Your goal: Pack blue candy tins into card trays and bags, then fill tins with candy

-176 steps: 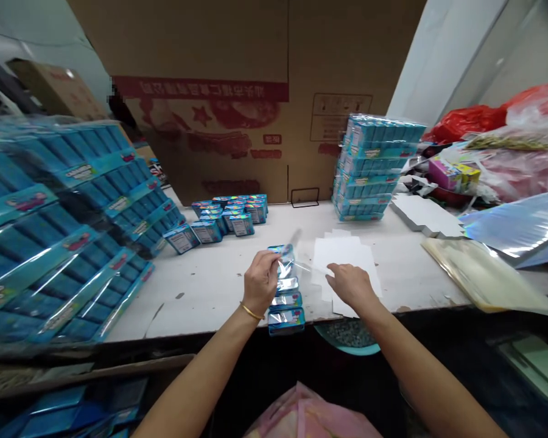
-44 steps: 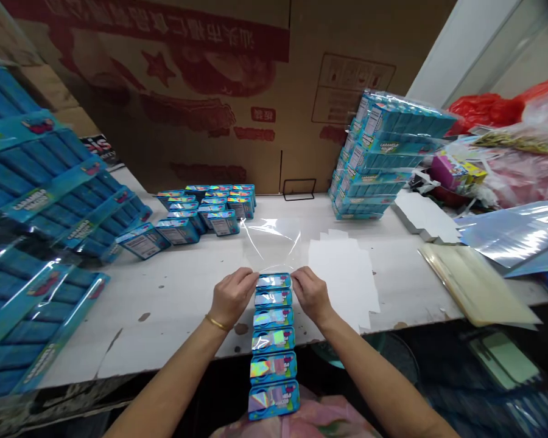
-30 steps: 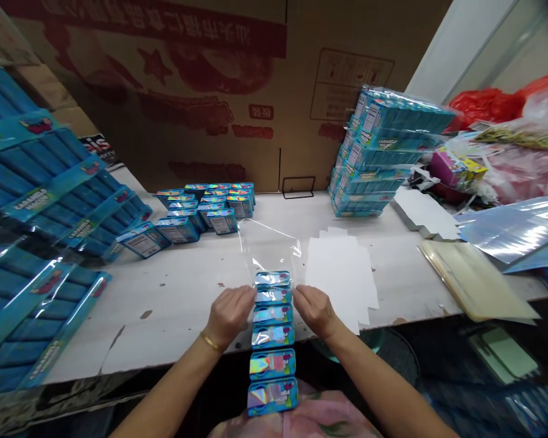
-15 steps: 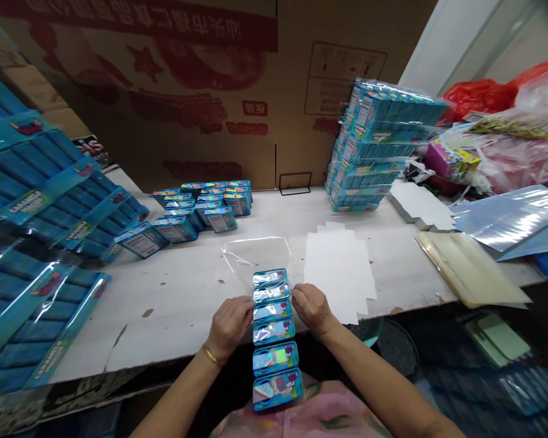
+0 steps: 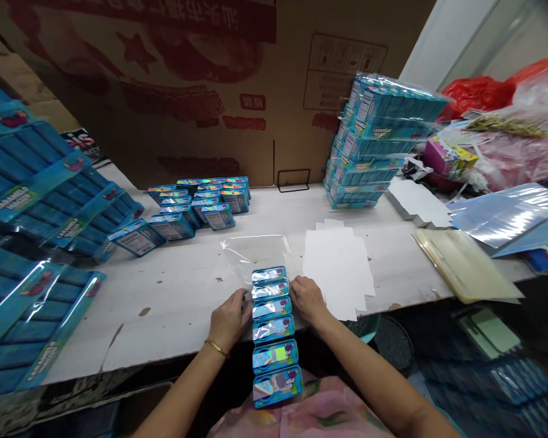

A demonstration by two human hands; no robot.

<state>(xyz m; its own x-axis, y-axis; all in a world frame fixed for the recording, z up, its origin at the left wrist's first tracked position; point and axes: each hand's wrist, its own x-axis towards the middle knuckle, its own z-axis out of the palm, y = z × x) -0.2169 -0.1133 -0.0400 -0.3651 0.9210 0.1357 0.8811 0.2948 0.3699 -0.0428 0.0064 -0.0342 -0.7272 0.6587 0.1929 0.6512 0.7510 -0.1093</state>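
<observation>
A row of several small blue candy boxes (image 5: 274,328) runs from the table's front edge towards my body, their shiny printed faces up. At the row's far end a clear plastic bag (image 5: 256,250) lies on the table, around or under the farthest boxes; I cannot tell which. My left hand (image 5: 231,316) is closed at the left side of the row, fingertips pinching the bag's edge. On the right side my right hand (image 5: 308,298) pinches the opposite edge, close to the second box. The fingertips are partly hidden.
Loose blue boxes (image 5: 217,216) stand at the back left. Wrapped packs (image 5: 365,146) are stacked at the back right, more packs (image 5: 50,201) at the left. White card sheets (image 5: 338,267) lie beside my right hand; plastic sheets (image 5: 466,261) lie farther right. A large carton (image 5: 187,140) stands behind.
My left hand has tilted slightly, its fingers pointing more upward, and my right hand has shifted slightly. The boxes and the bag look nearly unmoved; the view has shifted a little.
</observation>
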